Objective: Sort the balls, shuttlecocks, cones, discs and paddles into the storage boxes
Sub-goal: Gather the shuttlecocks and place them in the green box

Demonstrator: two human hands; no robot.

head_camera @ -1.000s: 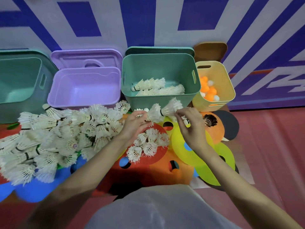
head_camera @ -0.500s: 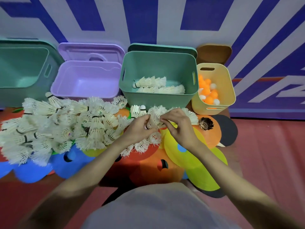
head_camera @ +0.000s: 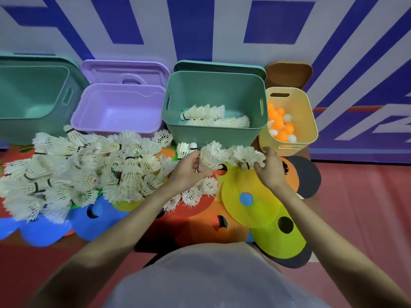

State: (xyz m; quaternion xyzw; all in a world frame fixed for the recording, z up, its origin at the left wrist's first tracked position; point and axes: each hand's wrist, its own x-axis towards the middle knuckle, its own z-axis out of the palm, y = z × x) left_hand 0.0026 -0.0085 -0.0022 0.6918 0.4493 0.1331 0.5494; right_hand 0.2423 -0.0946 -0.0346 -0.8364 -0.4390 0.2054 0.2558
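My left hand [head_camera: 189,170] grips a stack of white shuttlecocks [head_camera: 212,155] just in front of the green box [head_camera: 213,134]. My right hand [head_camera: 270,168] holds a second bunch of shuttlecocks [head_camera: 245,155] beside it. The green box has several shuttlecocks [head_camera: 213,116] lying inside. A big heap of loose shuttlecocks [head_camera: 77,170] covers the floor to the left. Flat discs lie underneath, with a yellow disc [head_camera: 246,201] below my right hand and a blue disc [head_camera: 42,230] at the left.
A purple box [head_camera: 117,127] with its lid behind stands left of the green one, and a large teal box [head_camera: 33,94] is at far left. A yellow box [head_camera: 309,121] at right holds orange and white balls [head_camera: 281,126]. Dark paddles [head_camera: 309,176] lie at right.
My hands have drawn apart, each now with its own bunch of shuttlecocks. The view has shifted closer to the boxes.
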